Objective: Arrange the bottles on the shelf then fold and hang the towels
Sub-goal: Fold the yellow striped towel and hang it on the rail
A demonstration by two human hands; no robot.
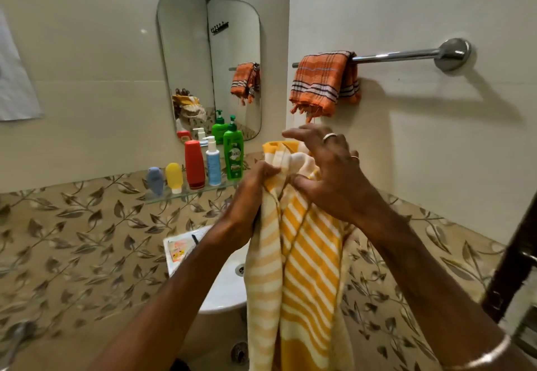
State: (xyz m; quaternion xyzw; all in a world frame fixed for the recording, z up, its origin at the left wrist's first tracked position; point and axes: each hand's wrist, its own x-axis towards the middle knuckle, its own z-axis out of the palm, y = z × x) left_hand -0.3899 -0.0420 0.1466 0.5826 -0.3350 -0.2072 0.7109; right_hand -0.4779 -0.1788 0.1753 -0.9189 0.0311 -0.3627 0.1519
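A yellow-and-white striped towel (308, 260) hangs down in front of me, bunched at its top. My left hand (250, 193) grips its upper left edge. My right hand (328, 173) pinches the top fold with the thumb while the other fingers spread above it. An orange striped towel (319, 82) hangs folded over the left end of the chrome towel bar (406, 54). On the glass shelf (162, 196) stand several bottles in a row: a grey-blue tube (155, 180), a yellow tube (174, 177), a red bottle (194, 164), a white-blue pump bottle (213, 160) and a green pump bottle (233, 152).
A mirror (189, 59) hangs above the shelf. A white washbasin (226, 283) sits below my hands, with a paper packet (180, 250) at its left rim. Leaf-patterned tiles cover the lower walls. A dark door frame (511, 266) stands at the right. The bar's right part is bare.
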